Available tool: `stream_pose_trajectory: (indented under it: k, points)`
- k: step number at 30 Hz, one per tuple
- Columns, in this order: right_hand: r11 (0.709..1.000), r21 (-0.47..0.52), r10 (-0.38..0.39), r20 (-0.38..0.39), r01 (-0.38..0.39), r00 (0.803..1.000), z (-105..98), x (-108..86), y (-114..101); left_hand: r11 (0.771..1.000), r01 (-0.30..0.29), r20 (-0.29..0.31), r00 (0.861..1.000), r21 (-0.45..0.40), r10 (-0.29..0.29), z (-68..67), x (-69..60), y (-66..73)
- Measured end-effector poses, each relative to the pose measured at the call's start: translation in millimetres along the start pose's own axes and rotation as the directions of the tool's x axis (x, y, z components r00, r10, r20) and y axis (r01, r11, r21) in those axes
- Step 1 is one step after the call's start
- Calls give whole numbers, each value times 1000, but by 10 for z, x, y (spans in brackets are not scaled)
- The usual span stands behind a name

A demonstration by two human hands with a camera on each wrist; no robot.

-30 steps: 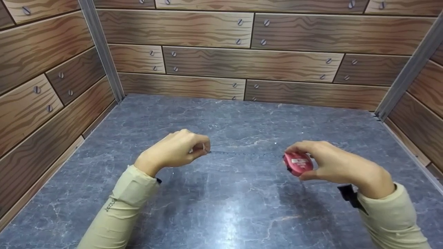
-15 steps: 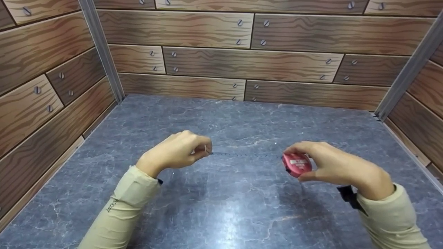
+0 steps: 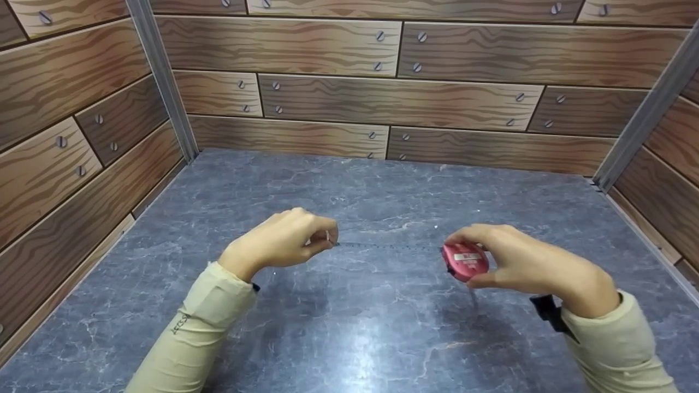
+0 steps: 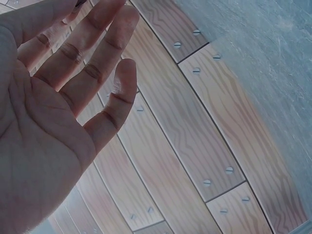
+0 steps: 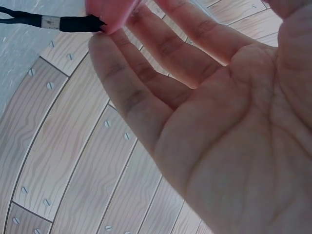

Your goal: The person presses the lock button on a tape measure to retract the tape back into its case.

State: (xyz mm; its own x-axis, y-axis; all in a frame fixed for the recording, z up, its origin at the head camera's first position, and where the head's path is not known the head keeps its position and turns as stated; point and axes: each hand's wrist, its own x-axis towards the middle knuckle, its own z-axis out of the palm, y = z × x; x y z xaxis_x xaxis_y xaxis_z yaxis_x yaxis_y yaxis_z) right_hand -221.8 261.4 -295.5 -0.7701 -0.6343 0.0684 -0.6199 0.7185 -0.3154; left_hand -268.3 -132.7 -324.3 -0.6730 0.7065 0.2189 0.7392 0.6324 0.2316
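Note:
A red tape measure [image 3: 466, 261] is held above the table by my right hand [image 3: 524, 259], its fingers on the far side of the case and the thumb on the near side. From the case a thin strip of tape [image 3: 390, 246] with dark marks runs left, nearly level. My left hand [image 3: 286, 237] pinches the strip's end between thumb and fingertips. In the right wrist view the red case [image 5: 109, 12] shows at the top edge, with a black wrist strap [image 5: 78, 23] hanging from it. The left wrist view shows the left palm [image 4: 44, 126]; its pinch is mostly out of frame.
Beneath both hands lies a blue-grey marbled table [image 3: 349, 305], with a bright light reflection near the front. Wood-plank patterned walls [image 3: 401, 98] enclose it at the back and sides. Grey corner posts [image 3: 164, 82] stand at the back left and back right.
Both hands have drawn slightly closer together, the left shifting right and the right shifting left with the tape measure. The stretch of tape between them is a little shorter.

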Motion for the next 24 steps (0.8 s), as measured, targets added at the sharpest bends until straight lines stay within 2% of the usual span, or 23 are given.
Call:
stream_pose_trajectory:
  k: [16, 24]
  points:
    - [999, -7, -40, -17, 40, 999, 23, 29, -2, 999, -35, -2, 999, 13, 35, 6, 7, 38]
    - [998, -6, -55, -14, 55, 998, 36, 35, -9, 1000, -30, 11, 1000, 10, 30, 26, 18, 37]
